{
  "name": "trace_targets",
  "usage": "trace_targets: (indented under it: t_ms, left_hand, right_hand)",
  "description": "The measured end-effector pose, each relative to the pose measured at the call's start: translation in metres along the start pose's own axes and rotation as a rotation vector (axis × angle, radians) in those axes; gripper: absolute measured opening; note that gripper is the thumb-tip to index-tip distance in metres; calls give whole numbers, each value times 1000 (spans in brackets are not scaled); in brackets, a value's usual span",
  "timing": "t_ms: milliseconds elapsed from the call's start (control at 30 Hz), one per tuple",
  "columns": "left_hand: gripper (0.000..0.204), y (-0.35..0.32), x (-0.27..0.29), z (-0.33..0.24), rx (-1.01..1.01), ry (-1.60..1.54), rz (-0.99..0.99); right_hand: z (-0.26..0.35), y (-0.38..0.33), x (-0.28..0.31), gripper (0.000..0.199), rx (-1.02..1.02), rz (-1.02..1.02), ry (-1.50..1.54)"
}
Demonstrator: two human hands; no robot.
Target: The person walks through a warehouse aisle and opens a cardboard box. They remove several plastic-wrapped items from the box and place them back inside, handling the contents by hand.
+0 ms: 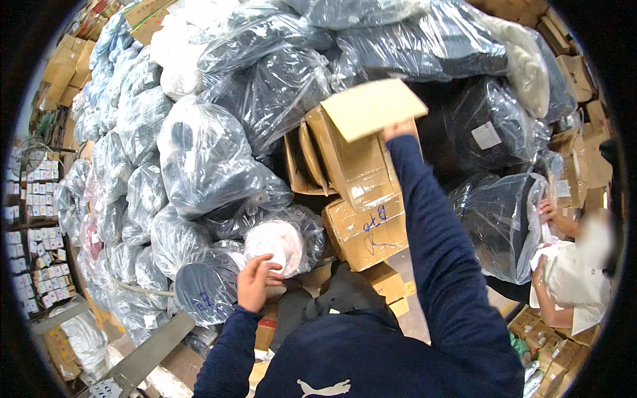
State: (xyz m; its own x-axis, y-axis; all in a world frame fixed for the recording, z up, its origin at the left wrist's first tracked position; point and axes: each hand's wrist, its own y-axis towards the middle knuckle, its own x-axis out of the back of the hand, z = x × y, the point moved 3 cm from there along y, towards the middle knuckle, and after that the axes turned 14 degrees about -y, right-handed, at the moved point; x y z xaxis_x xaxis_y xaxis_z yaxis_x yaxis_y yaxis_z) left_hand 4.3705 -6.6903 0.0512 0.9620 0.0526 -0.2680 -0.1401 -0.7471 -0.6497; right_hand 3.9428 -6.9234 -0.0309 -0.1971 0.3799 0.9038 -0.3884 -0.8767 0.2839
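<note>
My right arm reaches forward, and my right hand [399,129] grips the near edge of a flat tan cardboard panel [373,109]. Some of its fingers are hidden by the panel; whether this is a loose sheet or a box flap I cannot tell. Below the panel stands a tall brown cardboard carton [361,169], resting on another taped carton [370,232] with blue handwriting. My left hand [257,284] hangs in front of me with its fingers apart and nothing in it. Just beyond it is a pinkish-white fabric roll [272,244] in clear plastic.
Plastic-wrapped dark bundles [206,156] pile up at left and across the back. On the right a person [570,278] in a white top touches a wrapped black bundle [494,229]. A grey metal bar [149,351] crosses the lower left. Small boxes [43,245] fill far-left shelves.
</note>
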Motion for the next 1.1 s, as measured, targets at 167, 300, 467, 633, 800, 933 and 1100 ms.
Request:
trace_targets:
  t_ms: [167,300,467,633,800,933,1100]
  left_hand:
    - [34,88,-151,-26,-409,699,368]
    - [36,194,-256,-89,-870,789,238]
    - [42,256,-283,-148,-944,1175,226]
    - [23,242,-295,-89,-663,1776,810]
    - [36,207,-342,-44,-943,1802,987]
    - [43,181,-329,-62,-438,2084,682]
    - [92,168,-252,-110,-418,2160,421]
  right_hand:
    - [28,87,36,36,496,24,233]
    - [44,28,46,55,357,111,-180]
    - [-27,-40,53,64,153,47,-237]
    - [-119,-5,114,30,115,-255,-81]
    - [-165,33,109,28,-348,136,-338]
    - [-123,-9,84,25,-183,288,253]
    - [-41,-37,80,45,436,554,-290]
